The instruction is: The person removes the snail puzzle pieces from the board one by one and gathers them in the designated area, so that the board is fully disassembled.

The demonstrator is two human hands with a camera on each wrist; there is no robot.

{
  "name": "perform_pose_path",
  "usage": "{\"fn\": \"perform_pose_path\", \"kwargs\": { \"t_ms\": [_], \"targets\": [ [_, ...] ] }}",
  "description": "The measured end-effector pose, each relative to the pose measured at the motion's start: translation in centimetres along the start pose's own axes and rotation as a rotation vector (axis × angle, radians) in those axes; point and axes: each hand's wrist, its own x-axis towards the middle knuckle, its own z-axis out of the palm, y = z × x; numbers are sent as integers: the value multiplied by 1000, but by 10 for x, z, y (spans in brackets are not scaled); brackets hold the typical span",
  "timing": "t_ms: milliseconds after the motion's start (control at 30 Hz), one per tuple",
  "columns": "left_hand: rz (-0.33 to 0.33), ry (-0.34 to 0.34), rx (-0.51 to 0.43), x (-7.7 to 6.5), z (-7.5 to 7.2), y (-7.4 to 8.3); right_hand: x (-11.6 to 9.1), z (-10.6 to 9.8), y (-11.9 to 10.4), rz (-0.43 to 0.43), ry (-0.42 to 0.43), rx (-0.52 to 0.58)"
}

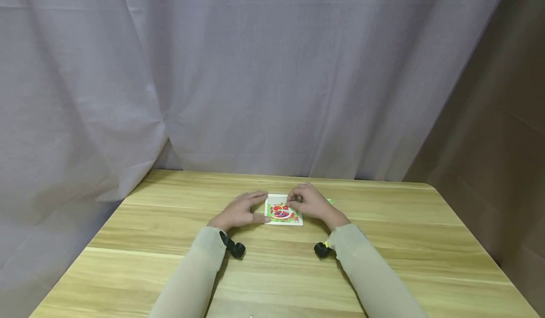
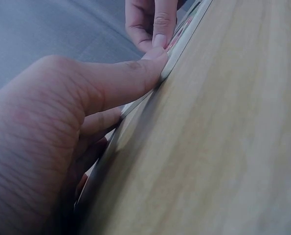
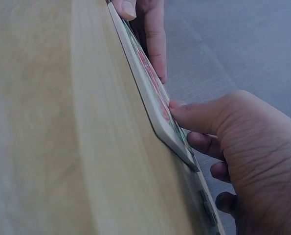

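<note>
A small flat board (image 1: 284,223) with a white rim and a red, green and white picture lies on the table; a plain grey strip shows along the picture's far side. My left hand (image 1: 240,211) rests at the board's left edge, its thumb (image 2: 130,76) on the near corner and its fingers stretched toward the far one. Over the right part bends my right hand (image 1: 312,202), thumb and forefinger tips close together at the picture. In the right wrist view its thumb (image 3: 196,113) touches the picture surface. Whether anything is between those fingertips is hidden.
A small green item (image 1: 330,200) shows just behind the right hand, partly covered. The wooden table (image 1: 272,275) ends at a grey curtain (image 1: 264,81) behind the board. Each wrist wears a black camera mount, such as the left mount (image 1: 234,247).
</note>
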Motion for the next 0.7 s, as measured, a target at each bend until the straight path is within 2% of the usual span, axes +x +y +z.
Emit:
{"fn": "perform_pose_path", "kwargs": {
  "t_ms": [333,700],
  "targets": [
    [-12,7,-4,-8,-5,-1,3,3,-8,32,-36,30],
    [-7,13,-8,-7,-5,0,1,0,-7,-9,-15,50]
  ]
}}
